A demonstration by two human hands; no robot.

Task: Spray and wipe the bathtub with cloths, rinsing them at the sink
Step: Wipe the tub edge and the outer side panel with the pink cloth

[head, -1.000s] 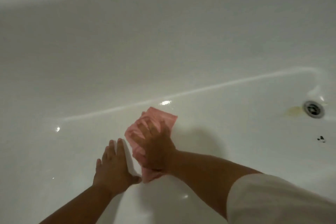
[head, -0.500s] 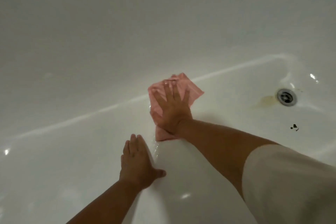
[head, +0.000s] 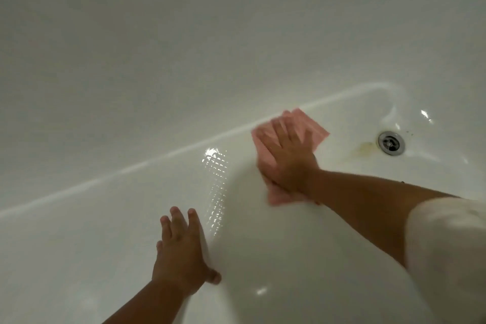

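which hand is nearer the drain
Right. The right hand presses the cloth just left of the drain; the left hand lies flat on the tub, much farther left and closer to the camera.

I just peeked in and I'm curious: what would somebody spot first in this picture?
The pink cloth jumps out against the white bathtub. The right hand presses it flat on the tub floor, near the far wall. To its right is the round metal drain, with a yellowish stain beside it. The left hand rests flat on the tub, nearer the camera.
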